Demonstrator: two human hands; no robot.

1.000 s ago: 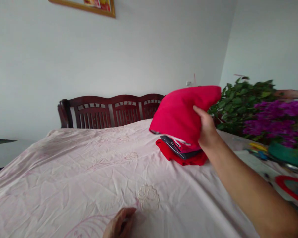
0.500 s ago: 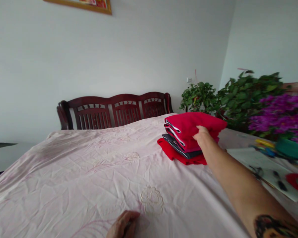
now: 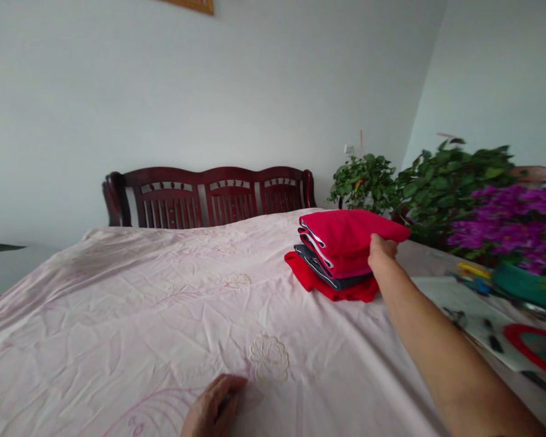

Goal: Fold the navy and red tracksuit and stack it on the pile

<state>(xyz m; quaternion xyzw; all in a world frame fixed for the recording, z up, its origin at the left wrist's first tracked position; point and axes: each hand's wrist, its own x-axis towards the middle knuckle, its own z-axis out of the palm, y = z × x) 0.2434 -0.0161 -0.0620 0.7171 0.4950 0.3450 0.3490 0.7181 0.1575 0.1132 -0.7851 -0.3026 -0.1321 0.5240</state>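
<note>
A stack of folded clothes stands on a pale pink embroidered cloth (image 3: 173,340). On top are folded bright red garments (image 3: 346,233) with white edging. Beneath them is a dark grey garment (image 3: 325,273) with a light trim, and a red garment (image 3: 332,292) lies at the bottom. My right hand (image 3: 382,247) touches the near right side of the stack, its fingers loosely bent and partly hidden from me. Lower down, my left hand (image 3: 216,403) rests on the cloth near an embroidered flower, fingers loosely curved and apart, holding nothing.
A dark red wooden bench back (image 3: 213,197) rises behind the cloth. Leafy plants (image 3: 455,182) and purple flowers (image 3: 509,224) in a green pot (image 3: 528,288) stand at the right. Near my right arm lie papers, dark small tools and a red-rimmed oval object (image 3: 512,334).
My right hand has slid rightward along the front of the stack to its right side. The stack keeps its shape. My left hand stays on the cloth while the view shifts slightly.
</note>
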